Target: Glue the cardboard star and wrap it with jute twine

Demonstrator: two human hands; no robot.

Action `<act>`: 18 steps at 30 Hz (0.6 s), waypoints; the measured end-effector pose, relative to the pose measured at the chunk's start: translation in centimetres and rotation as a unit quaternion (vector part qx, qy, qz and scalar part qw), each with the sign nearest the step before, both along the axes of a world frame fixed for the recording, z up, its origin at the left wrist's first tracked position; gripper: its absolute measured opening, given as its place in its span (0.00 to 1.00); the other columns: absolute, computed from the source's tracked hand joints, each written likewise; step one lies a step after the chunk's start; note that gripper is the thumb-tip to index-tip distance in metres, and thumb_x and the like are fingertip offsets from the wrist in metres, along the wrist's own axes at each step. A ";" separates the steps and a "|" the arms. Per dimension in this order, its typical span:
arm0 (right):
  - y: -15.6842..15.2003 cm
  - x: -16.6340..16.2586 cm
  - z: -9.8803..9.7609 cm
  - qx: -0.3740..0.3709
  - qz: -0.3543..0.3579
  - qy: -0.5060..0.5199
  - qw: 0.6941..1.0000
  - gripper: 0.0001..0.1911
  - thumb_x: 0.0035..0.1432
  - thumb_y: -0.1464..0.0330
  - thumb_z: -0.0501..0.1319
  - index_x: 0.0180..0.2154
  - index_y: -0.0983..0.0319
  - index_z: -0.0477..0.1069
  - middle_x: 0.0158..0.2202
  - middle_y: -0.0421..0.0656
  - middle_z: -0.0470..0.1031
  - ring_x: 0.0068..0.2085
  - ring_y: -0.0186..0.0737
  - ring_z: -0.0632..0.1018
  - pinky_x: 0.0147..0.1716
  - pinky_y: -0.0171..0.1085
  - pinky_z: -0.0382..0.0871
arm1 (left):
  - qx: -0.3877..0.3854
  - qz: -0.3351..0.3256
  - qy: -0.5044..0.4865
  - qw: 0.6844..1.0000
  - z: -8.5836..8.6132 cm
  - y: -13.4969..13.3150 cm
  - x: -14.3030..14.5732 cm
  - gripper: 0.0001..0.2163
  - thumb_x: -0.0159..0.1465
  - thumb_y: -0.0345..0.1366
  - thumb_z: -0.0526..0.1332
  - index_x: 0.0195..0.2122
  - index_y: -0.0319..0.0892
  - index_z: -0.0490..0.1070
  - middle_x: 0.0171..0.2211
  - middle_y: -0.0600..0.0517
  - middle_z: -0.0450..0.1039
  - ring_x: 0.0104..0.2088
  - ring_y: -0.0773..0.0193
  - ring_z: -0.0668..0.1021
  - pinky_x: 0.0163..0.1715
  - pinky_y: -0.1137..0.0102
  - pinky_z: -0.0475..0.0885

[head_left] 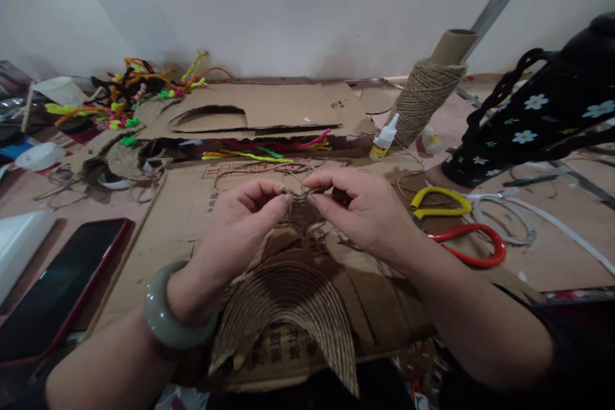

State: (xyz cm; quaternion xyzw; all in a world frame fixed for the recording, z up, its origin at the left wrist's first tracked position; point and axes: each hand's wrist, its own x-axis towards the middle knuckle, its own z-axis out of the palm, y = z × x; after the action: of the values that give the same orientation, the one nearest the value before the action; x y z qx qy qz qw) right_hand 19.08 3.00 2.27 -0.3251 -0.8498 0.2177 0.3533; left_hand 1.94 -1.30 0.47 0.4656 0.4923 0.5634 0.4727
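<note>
My left hand (250,211) and my right hand (365,208) meet near the middle of the view, thumbs and forefingers pinched on a short stretch of brown twine (302,193). Only a small gap separates the fingertips, and the twine looks twisted or looped between them. Loose twine curls on the cardboard behind the hands. Below them lies a crescent of coiled twine rows (288,278), its two pointed ends toward me. It rests on a printed cardboard sheet (158,230). A jade-coloured bangle (163,307) circles my left wrist.
A twine spool (425,99) and a small glue bottle (384,139) stand behind my right hand. Red-and-yellow-handled scissors or pliers (473,245) lie right, near a flowered black bottle (538,109). Left are a phone (62,288) and colourful pipe cleaners (129,90). Cut cardboard (288,102) lies behind.
</note>
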 end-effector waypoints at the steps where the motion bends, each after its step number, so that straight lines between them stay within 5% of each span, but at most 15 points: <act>1: 0.0 0.0 0.0 -0.010 0.002 0.009 1.000 0.08 0.55 0.74 0.59 0.38 0.64 0.74 0.34 0.39 0.78 0.32 0.29 0.74 0.31 0.29 0.65 | -0.005 0.000 -0.002 1.000 0.0 0.0 0.0 0.02 0.54 0.34 0.67 0.27 0.42 0.75 0.23 0.56 0.72 0.25 0.72 0.70 0.26 0.77 0.66; 18: 0.0 0.1 0.3 -0.059 0.010 0.025 0.998 0.07 0.54 0.74 0.58 0.36 0.63 0.74 0.33 0.38 0.78 0.32 0.29 0.74 0.31 0.29 0.64 | -0.041 -0.026 -0.065 0.997 0.2 0.1 0.1 0.04 0.51 0.35 0.68 0.26 0.42 0.75 0.23 0.56 0.71 0.25 0.72 0.69 0.26 0.76 0.65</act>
State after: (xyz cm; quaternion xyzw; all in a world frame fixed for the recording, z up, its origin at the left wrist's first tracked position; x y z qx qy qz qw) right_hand 19.19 3.04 2.56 -0.3315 -0.8294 0.2786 0.3529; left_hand 2.04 -1.21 0.63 0.4210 0.4713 0.5589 0.5370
